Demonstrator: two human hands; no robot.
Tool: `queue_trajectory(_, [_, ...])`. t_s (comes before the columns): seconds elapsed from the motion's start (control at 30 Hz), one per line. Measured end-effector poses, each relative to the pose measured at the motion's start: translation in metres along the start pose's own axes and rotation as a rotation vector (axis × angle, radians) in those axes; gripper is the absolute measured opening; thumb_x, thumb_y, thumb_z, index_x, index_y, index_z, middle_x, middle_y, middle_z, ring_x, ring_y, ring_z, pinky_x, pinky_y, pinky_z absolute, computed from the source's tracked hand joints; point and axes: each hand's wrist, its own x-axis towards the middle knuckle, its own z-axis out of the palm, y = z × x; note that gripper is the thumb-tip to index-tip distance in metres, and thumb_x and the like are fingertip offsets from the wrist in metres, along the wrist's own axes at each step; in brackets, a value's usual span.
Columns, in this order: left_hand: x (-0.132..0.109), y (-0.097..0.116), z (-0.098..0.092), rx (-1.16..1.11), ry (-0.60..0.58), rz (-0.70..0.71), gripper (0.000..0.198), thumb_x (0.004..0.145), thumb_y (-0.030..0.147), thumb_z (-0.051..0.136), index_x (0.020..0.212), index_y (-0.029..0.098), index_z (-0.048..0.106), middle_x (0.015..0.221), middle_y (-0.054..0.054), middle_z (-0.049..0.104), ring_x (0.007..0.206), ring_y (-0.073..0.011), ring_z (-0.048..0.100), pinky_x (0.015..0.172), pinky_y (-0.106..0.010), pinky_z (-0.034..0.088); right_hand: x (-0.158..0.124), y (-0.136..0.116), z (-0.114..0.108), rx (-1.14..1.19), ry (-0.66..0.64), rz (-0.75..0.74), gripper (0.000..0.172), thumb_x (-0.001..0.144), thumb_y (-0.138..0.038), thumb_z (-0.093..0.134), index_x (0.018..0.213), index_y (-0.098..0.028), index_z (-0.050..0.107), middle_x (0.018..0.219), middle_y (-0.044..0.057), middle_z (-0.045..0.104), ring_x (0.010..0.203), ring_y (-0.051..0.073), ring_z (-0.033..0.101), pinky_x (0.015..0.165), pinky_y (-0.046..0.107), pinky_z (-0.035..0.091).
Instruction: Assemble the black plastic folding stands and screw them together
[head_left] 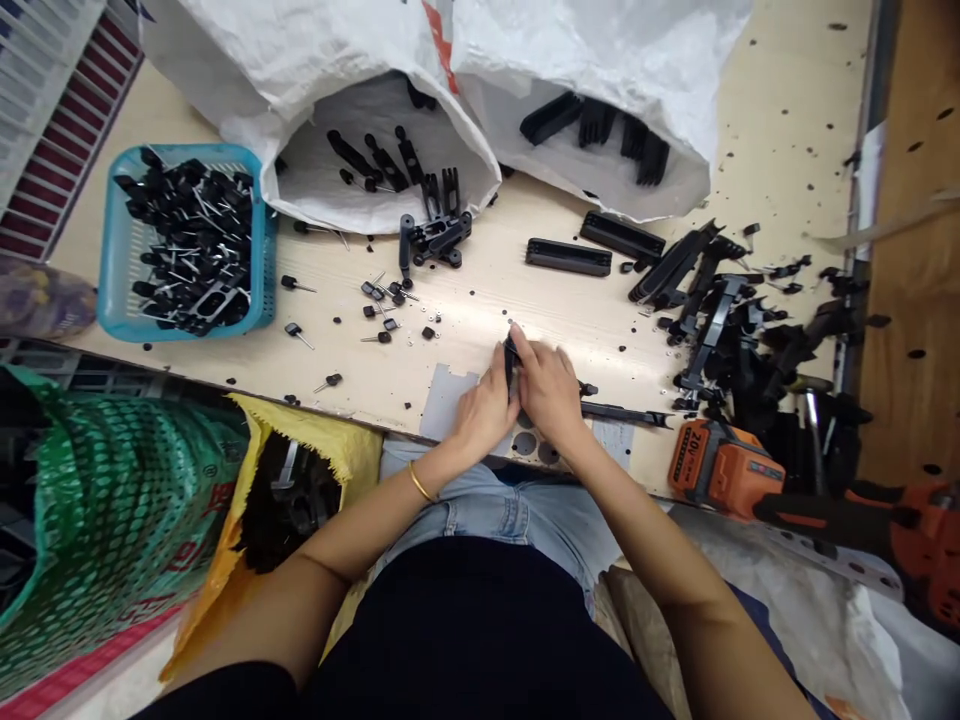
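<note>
Both hands meet over the front edge of the pale wooden table (480, 270). My left hand (484, 410) has its fingers closed on the near side of a small black plastic part (511, 352). From the other side, my right hand (547, 390) grips the same part, its index finger stretched along the top. The part's lower portion is hidden between the fingers. Just right of my right hand lies a long thin black piece (626, 412) along the table edge. Small black-headed screws (384, 337) are scattered to the left of my hands.
A blue basket (262, 250) of black-headed screws stands left. Two white sacks (375, 40) with black parts lie open behind. Black parts (709, 330) pile up right, beside an orange battery tool (727, 465). Yellow (360, 440) and green sacks (127, 490) stand below left.
</note>
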Motion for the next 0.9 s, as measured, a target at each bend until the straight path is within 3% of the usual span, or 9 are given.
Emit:
queue_trajectory(0.13, [0.013,-0.005,-0.003,-0.003,-0.069,-0.051,0.067,0.088,0.026,0.047,0.146,0.008,0.020,0.103,-0.019,0.069,0.078,-0.0290,0.069,0.069,-0.038,0.052,0.002,0.005,0.020,-0.087,-0.028,0.034,0.061,0.091,-0.014,0.035,0.150,-0.024,0.023,0.114,0.011,0.061,0.088,0.024,0.056,0.074,0.036,0.047])
queue_trajectory(0.37, [0.029,0.008,-0.011,0.000,-0.175,-0.118,0.065,0.088,0.020,0.046,0.145,0.002,0.021,0.102,-0.020,0.070,0.088,-0.0291,0.069,0.074,-0.036,0.052,0.002,0.009,0.019,-0.167,-0.096,0.041,0.065,0.087,-0.013,0.041,0.150,-0.021,0.026,0.114,0.015,0.058,0.090,0.028,0.051,0.071,0.041,0.046])
queue_trajectory(0.43, [0.027,0.017,-0.024,0.074,-0.234,-0.132,0.065,0.090,0.024,0.048,0.144,0.000,0.021,0.097,-0.020,0.070,0.086,-0.0293,0.069,0.072,-0.036,0.052,0.005,0.009,0.017,-0.095,-0.117,0.037,0.066,0.086,-0.012,0.041,0.149,-0.022,0.026,0.116,0.015,0.056,0.094,0.028,0.052,0.076,0.042,0.048])
queue_trajectory(0.53, [0.020,0.023,-0.060,0.271,-0.288,-0.105,0.046,0.091,0.031,0.051,0.129,0.005,0.047,0.091,-0.018,0.070,0.085,-0.0301,0.068,0.070,-0.036,0.051,-0.004,0.002,0.005,0.108,0.000,-0.014,0.062,0.087,-0.010,0.038,0.147,-0.023,0.031,0.125,0.014,0.053,0.110,0.026,0.052,0.088,0.042,0.048])
queue_trajectory(0.63, [0.023,0.027,-0.088,0.384,-0.135,0.085,0.034,0.095,0.030,0.046,0.120,0.009,0.055,0.097,-0.016,0.068,0.093,-0.0265,0.065,0.077,-0.035,0.049,-0.040,-0.008,-0.016,0.316,0.199,0.019,0.047,0.087,-0.013,0.045,0.134,-0.021,0.047,0.119,0.012,0.059,0.111,0.023,0.056,0.092,0.040,0.048])
queue_trajectory(0.7, [0.039,0.029,-0.086,0.400,-0.061,0.381,0.040,0.093,0.032,0.051,0.128,0.011,0.049,0.115,-0.016,0.062,0.109,-0.0257,0.058,0.090,-0.037,0.045,-0.074,-0.010,-0.028,0.444,0.168,0.145,0.028,0.088,-0.017,0.048,0.113,-0.020,0.061,0.096,0.009,0.068,0.090,0.020,0.064,0.081,0.035,0.052])
queue_trajectory(0.77, [0.063,0.033,-0.069,0.451,-0.121,0.616,0.047,0.086,0.033,0.062,0.126,0.011,0.050,0.128,-0.018,0.054,0.120,-0.0281,0.050,0.098,-0.039,0.040,-0.105,-0.004,-0.034,0.591,-0.001,0.373,0.020,0.091,-0.026,0.048,0.093,-0.019,0.066,0.077,0.005,0.068,0.071,0.017,0.065,0.069,0.031,0.052])
queue_trajectory(0.83, [0.081,0.038,-0.049,0.536,-0.250,0.696,0.035,0.084,0.028,0.064,0.114,0.010,0.057,0.126,-0.018,0.054,0.120,-0.0292,0.050,0.094,-0.038,0.043,-0.126,0.009,-0.033,0.718,-0.074,0.676,0.028,0.091,-0.040,0.049,0.090,-0.017,0.067,0.075,0.006,0.069,0.067,0.017,0.065,0.066,0.031,0.053])
queue_trajectory(0.9, [0.084,0.045,-0.036,0.594,-0.352,0.685,0.020,0.089,0.023,0.058,0.104,0.010,0.059,0.115,-0.016,0.060,0.112,-0.0275,0.056,0.081,-0.034,0.048,-0.129,0.023,-0.029,0.878,0.056,0.921,0.037,0.086,-0.049,0.054,0.101,-0.017,0.064,0.091,0.008,0.070,0.075,0.018,0.067,0.072,0.034,0.055])
